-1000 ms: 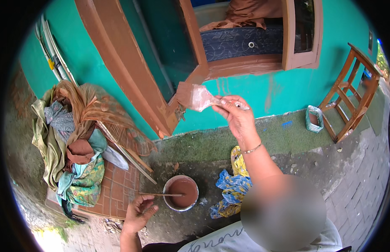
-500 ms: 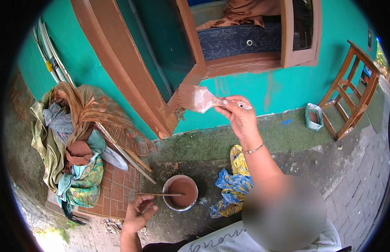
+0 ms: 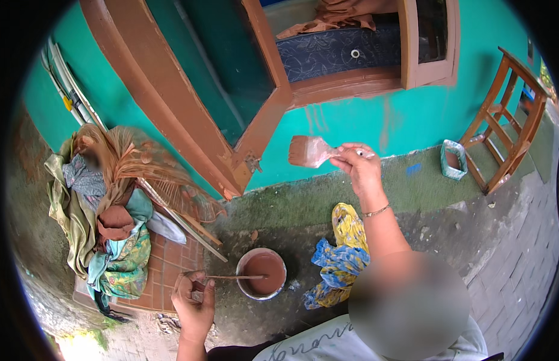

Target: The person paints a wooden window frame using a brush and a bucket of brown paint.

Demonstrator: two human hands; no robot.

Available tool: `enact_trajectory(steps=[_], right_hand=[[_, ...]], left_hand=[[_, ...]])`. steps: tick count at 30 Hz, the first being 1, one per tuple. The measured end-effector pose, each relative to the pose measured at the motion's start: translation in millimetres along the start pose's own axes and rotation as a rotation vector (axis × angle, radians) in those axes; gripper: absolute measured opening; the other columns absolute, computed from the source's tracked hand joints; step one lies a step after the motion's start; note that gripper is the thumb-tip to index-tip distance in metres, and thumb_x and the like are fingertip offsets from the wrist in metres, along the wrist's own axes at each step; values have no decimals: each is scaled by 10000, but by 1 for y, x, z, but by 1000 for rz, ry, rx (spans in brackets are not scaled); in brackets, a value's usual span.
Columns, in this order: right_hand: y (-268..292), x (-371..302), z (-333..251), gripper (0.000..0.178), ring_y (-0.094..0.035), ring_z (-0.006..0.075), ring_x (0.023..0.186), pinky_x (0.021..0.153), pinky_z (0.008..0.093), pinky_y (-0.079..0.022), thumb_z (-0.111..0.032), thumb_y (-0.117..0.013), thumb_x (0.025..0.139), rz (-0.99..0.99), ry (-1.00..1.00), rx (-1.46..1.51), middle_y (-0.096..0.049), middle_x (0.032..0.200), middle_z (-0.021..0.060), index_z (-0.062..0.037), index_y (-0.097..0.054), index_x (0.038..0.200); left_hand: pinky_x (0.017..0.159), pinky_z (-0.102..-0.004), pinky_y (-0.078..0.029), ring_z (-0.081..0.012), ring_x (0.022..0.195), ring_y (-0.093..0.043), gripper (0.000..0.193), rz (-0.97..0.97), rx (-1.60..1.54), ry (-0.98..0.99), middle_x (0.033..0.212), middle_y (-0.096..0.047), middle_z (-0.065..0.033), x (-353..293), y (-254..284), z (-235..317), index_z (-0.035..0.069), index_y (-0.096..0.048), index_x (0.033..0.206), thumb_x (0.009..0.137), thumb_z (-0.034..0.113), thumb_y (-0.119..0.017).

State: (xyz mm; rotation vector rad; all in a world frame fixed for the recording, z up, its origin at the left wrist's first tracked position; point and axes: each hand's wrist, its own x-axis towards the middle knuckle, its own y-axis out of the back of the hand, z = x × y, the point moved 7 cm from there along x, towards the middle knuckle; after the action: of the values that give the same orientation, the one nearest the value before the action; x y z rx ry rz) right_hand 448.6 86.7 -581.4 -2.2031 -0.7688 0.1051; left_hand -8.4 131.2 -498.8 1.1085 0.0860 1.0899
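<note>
My right hand [image 3: 361, 165] is closed round the handle of a wide paintbrush [image 3: 315, 151], whose bristles are coated with brown paint. The brush is in the air in front of the turquoise wall, right of the lower corner of an open brown window sash [image 3: 255, 141], and apart from it. Low on the left, my left hand [image 3: 192, 304] pinches one end of a thin wooden stick [image 3: 234, 277]. The stick's other end lies in the brown paint of a round bucket [image 3: 261, 296] on the ground.
Left of the bucket, a heap of cloths [image 3: 126, 259] and brown netting covers part of a tiled slab [image 3: 177, 265]. A yellow and blue cloth [image 3: 339, 259] lies right of the bucket. Against the wall at right stand a small paint container [image 3: 453, 161] and a wooden chair frame [image 3: 502, 126].
My right hand has drawn the paintbrush rightward and slightly down, away from the sash corner. My left hand has shifted slightly left and down, still at the stick's end.
</note>
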Motion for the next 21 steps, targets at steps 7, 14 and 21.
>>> enact_trajectory(steps=[7,14,21], right_hand=[[26,8,-11,235,-722,268,781,706,354,-646,-1,-710,849,94,38,42,-679,913,196,81,-574,1022],[27,11,-25,233,-719,260,775,700,352,-643,-15,-716,850,70,22,99,-680,907,191,71,-578,1017],[58,30,-31,141,-726,269,791,702,372,-645,5,-692,869,103,34,119,-693,917,161,36,-615,983]], left_hand=[[698,-379,-523,-306,838,-622,220,-12,385,-912,982,-622,-134,65,-65,196,-12,-679,995,775,-20,-676],[752,-360,-564,-300,1032,-600,177,-162,1035,-757,1015,-588,-137,176,-152,188,-12,-686,922,763,51,-640],[768,-342,-549,-267,1031,-590,152,-295,1321,-741,997,-588,-118,189,-164,163,18,-726,865,775,120,-658]])
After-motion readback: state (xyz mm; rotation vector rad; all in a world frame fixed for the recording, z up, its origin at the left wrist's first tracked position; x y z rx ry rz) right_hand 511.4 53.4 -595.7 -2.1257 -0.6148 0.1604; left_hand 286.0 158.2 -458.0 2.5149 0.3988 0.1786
